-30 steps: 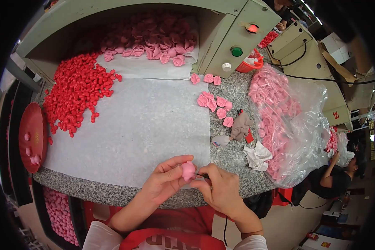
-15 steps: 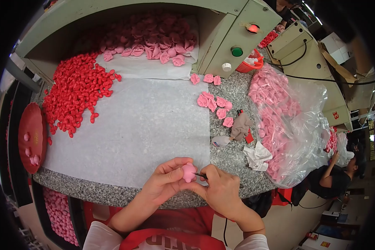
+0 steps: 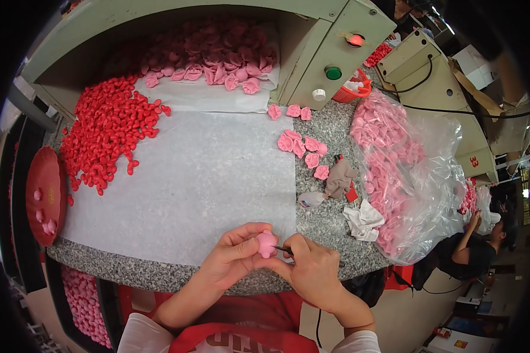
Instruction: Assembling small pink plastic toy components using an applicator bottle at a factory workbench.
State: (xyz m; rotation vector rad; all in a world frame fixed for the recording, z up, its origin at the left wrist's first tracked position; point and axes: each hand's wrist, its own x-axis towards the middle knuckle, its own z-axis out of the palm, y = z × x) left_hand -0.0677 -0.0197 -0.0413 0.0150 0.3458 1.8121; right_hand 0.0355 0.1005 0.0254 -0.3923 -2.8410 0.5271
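One speckled desk (image 3: 141, 269) carried a white sheet (image 3: 194, 188); over its near edge, left hand (image 3: 235, 256) and right hand (image 3: 313, 267) respectively pinched a round pink piece (image 3: 267, 242) and a thin dark tool (image 3: 284, 250), whose tip, I thought, touched the piece.

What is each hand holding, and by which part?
Left hand: a pink piece, by its left side. Right hand: a thin dark tool, behind its exposed tip.

Rounded pink piece (image 3: 267, 243); slim dark tool (image 3: 284, 250) touching its right side.
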